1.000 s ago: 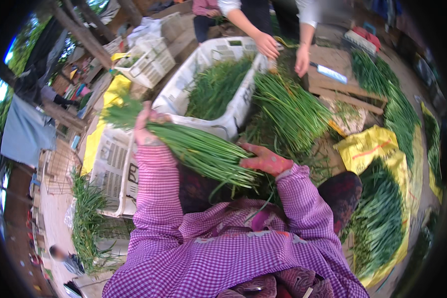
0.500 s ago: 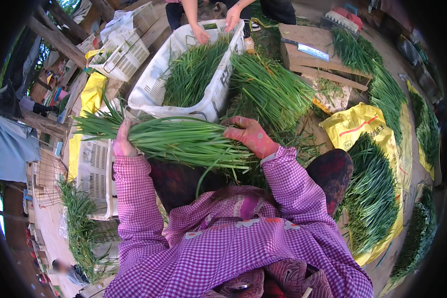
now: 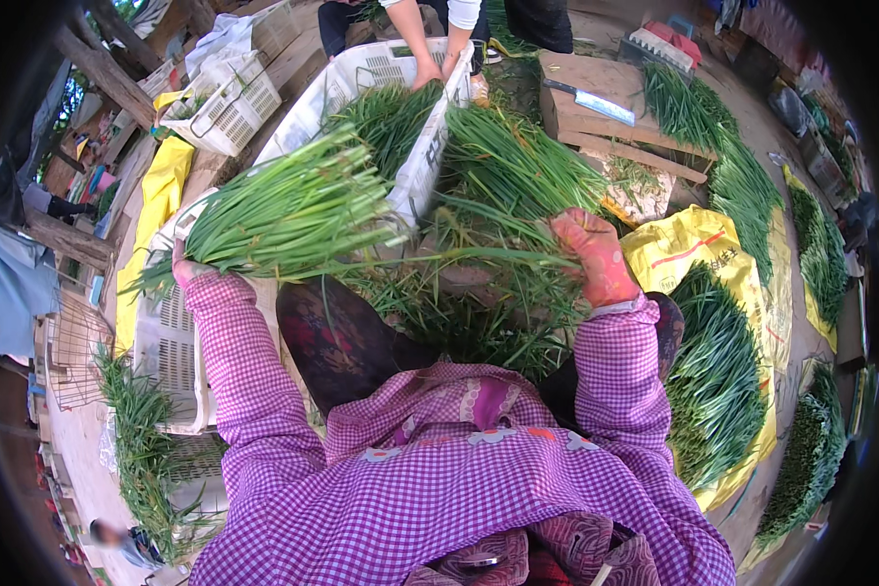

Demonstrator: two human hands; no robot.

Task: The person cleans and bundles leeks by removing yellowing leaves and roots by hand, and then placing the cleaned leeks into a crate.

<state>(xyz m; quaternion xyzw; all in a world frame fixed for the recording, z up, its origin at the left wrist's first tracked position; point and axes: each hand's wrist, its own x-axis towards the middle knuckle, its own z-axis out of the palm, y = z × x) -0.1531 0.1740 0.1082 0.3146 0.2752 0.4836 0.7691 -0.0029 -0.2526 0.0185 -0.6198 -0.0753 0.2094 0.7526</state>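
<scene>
My left hand (image 3: 189, 269), partly hidden by leaves, is closed round a thick bunch of garlic chives (image 3: 288, 207), whose pale ends point right over the near edge of a white plastic crate (image 3: 422, 164). Out to the right, my right hand (image 3: 598, 256), in a pinkish patterned glove, pinches a few long loose chive strands (image 3: 488, 256) that trail back toward the bunch. Below, between my knees, lies a heap of loose chive scraps (image 3: 459, 317). Beyond the right hand rests a big pile of chives (image 3: 527, 166).
A co-worker's hands (image 3: 439, 70) reach into the crate's far end. A cleaver (image 3: 596, 103) lies on a wooden block (image 3: 586, 78). To my right, chives (image 3: 718, 371) are stacked on yellow sacking (image 3: 679, 239). Another white crate (image 3: 171, 342) stands at my left.
My hands have moved apart: the left carries the bunch left and swings its pale ends up, the right draws strands out to the right. The co-worker's hands have moved closer together.
</scene>
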